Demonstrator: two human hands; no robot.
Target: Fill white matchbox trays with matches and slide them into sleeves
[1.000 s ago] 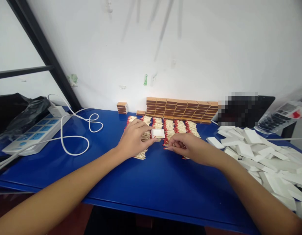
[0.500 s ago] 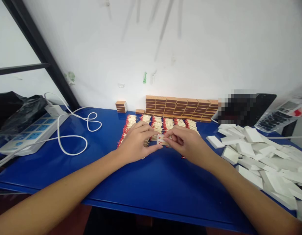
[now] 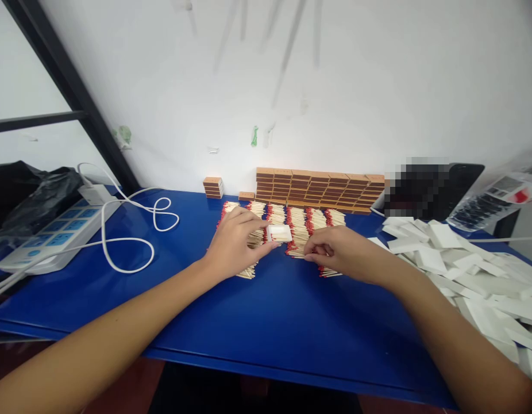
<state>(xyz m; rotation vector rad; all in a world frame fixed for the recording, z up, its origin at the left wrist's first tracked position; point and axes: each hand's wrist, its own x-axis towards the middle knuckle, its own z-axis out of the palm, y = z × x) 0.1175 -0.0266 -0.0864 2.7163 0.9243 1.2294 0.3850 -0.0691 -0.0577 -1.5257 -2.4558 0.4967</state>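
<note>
My left hand (image 3: 236, 244) grips a small white matchbox tray (image 3: 272, 231) between thumb and fingers. A few red-tipped matches lie along the near side of the tray. My right hand (image 3: 335, 250) is to its right, fingers curled together at the near end of a row of matches (image 3: 297, 227). Whatever the right fingertips hold is too small to make out. More rows of matches (image 3: 275, 214) lie side by side behind and around both hands, partly covered by them.
Brown matchboxes (image 3: 320, 187) are stacked along the wall, with a smaller stack (image 3: 213, 187) to the left. Loose white trays (image 3: 477, 282) are heaped at right, near a dark phone (image 3: 458, 187) and a plastic bottle (image 3: 490, 198). A power strip (image 3: 54, 233) and white cable (image 3: 103, 236) lie left.
My right hand has moved away from the tray, rightward to the matches. The tray, still in my left hand, has shifted slightly left and back, and its inside now shows.
</note>
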